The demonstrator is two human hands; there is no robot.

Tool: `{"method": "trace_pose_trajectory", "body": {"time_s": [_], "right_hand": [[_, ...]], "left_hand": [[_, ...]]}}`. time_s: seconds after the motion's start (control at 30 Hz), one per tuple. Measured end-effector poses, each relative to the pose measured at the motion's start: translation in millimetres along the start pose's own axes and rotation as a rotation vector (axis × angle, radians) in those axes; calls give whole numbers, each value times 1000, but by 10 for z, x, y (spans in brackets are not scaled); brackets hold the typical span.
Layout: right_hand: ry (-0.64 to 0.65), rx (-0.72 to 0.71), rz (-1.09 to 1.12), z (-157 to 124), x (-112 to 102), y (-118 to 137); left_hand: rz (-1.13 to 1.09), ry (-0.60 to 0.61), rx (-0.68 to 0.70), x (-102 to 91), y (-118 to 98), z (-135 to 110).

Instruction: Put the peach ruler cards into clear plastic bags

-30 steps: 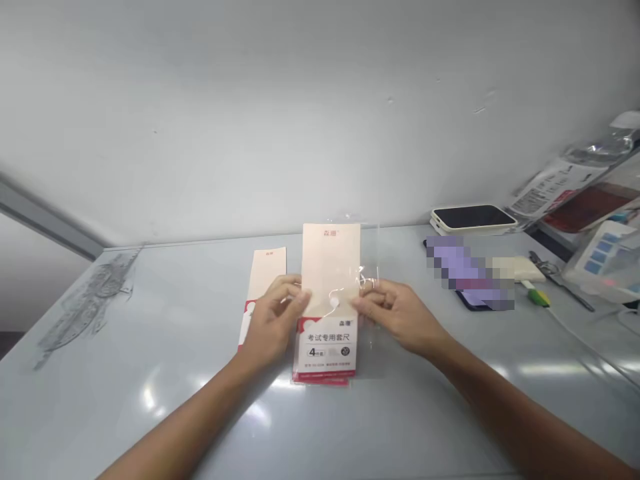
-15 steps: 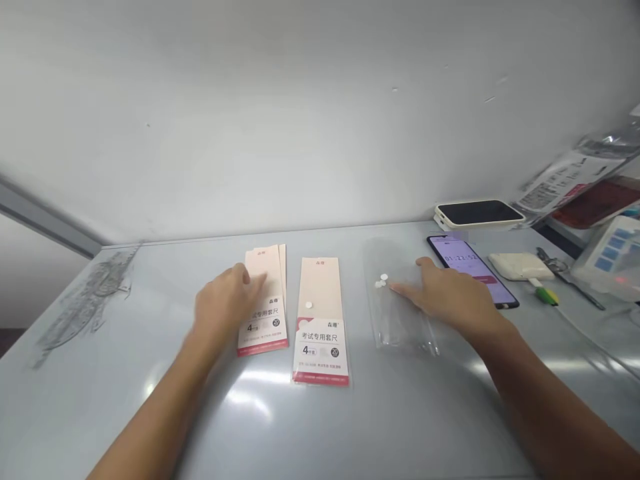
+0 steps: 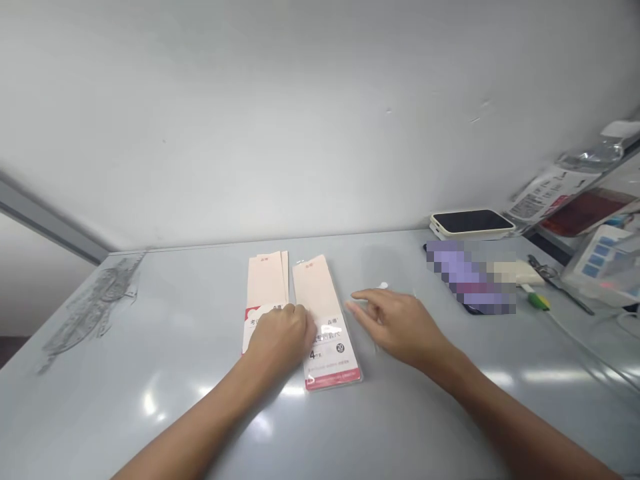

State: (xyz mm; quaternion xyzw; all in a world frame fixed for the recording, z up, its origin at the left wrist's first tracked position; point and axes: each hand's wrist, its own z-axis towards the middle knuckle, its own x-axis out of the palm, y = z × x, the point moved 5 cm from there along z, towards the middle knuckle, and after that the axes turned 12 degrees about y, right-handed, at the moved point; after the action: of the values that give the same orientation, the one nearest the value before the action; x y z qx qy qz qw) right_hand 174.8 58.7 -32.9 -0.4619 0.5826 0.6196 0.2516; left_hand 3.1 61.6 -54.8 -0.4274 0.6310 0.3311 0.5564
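Note:
My left hand (image 3: 279,339) lies curled over the lower part of a small stack of cream-and-red exam ruler set packets (image 3: 265,283), its side against a single matching packet (image 3: 320,293). That single packet lies tilted, its top leaning left, and my hand hides part of its label. My right hand (image 3: 397,325) hovers to the right of it, fingers apart and holding nothing. Just beyond those fingertips lies a nearly invisible clear plastic bag (image 3: 387,303), with small white discs (image 3: 383,285) on it.
A glossy grey table (image 3: 165,400) carries a worn patch at left. Beyond my right hand lie a pixelated phone (image 3: 470,277), a cream-cased phone (image 3: 470,221), a cream pouch (image 3: 517,272), and a green-yellow item (image 3: 539,302). Plastic packaging and a translucent box (image 3: 597,267) crowd the right.
The single packet has rotated, its top now leaning left beside the stack. My left hand has shifted right and lower on the stack. My right hand has moved left, off the clear bag.

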Motion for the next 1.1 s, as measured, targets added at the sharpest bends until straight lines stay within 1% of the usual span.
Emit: {"method": "trace_pose_trajectory", "body": {"time_s": [0.07, 0.13, 0.23, 0.27, 0.3, 0.33, 0.4, 0.47, 0.57, 0.73, 0.83, 0.93, 1.03, 1.1], "right_hand": [[-15, 31, 92, -27, 32, 40], [23, 55, 232, -44, 64, 76], [216, 13, 520, -71, 164, 192], [274, -12, 605, -87, 194, 240], [304, -32, 670, -105, 214, 281], [308, -43, 714, -122, 224, 310], [273, -48, 734, -149, 226, 336], [234, -52, 702, -164, 217, 340], [203, -79, 609, -168, 190, 336], [212, -123, 455, -186, 169, 334], [240, -165, 389, -212, 189, 352], [238, -214, 323, -235, 200, 382], [231, -231, 325, -245, 207, 405], [226, -221, 361, -246, 215, 414]], "left_hand": [[-10, -23, 31, -36, -2, -7], [-32, -78, 71, -86, -31, -23], [-82, -203, 200, -135, -130, -76], [-113, -248, 226, -139, -152, -97], [-147, -289, 235, -137, -163, -117], [-175, -326, 232, -130, -166, -134], [-195, -370, 236, -108, -171, -159], [-168, -358, 290, -82, -200, -168], [-158, -308, 370, -79, -236, -169], [-190, -180, 408, -113, -260, -151], [-226, -162, 415, -123, -258, -143], [-321, -134, 356, -108, -237, -124], [-463, -83, 227, -76, -215, -108], [-536, -78, 136, -60, -202, -110]]}}
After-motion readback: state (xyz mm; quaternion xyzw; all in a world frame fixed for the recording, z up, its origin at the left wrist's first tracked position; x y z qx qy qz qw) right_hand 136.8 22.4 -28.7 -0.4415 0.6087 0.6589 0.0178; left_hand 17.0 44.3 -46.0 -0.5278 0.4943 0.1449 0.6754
